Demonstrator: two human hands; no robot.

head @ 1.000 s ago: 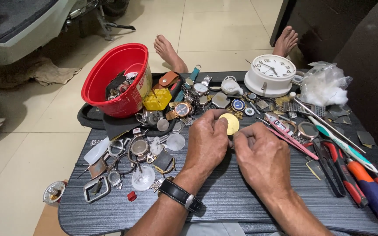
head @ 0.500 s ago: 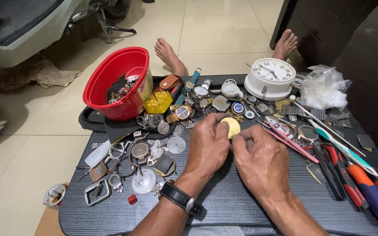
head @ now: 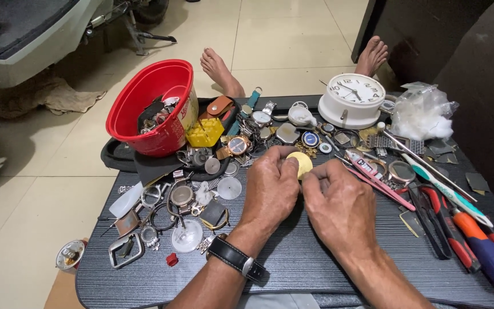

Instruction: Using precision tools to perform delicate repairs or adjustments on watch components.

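- Pinching the yellow disc [head: 301, 165] between both hands above the counter [head: 293, 263], I see left hand [head: 273, 186] fingers closed on its edge
- Right hand [head: 338, 206] grip clamps a tiny, hidden tool; I'd keep the wrists low

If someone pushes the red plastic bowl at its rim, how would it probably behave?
The red plastic bowl already sits tilted, partly on a black pouch near the table edge, so a push would likely tip it. Its thin walls look light, though the watch parts inside add some weight and could spill.
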